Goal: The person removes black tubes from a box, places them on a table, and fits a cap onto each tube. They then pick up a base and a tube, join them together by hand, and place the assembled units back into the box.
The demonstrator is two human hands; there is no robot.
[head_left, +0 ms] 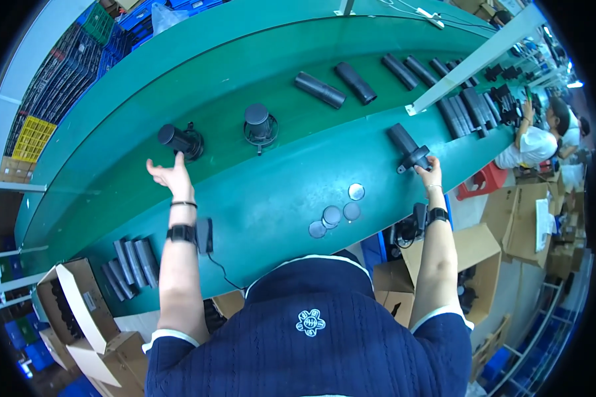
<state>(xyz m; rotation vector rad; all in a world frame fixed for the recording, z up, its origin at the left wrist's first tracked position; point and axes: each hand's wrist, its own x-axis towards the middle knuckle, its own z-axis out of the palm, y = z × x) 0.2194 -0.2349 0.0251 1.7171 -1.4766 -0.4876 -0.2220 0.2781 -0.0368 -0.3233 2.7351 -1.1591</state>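
On the right of the bench, my right hand (431,173) is closed round the near end of a black tube with a collar (404,142). The tube lies slanted, its far end pointing away to the left. At the left, my left hand (172,177) has its fingers apart and holds nothing. Just beyond its fingertips is a black cylinder on a ring-shaped base (179,139), tilted on the green belt; whether they touch, I cannot tell. A similar black cylinder (257,119) stands farther right. Several round discs (332,215) lie near the bench's front edge.
Black tubes (319,90) lie on the belt, and more are lined up at the right (473,106) and near left (136,261). A white post (477,61) rises at the right. Cardboard boxes (86,304) flank the bench. A co-worker (536,142) sits at the far right.
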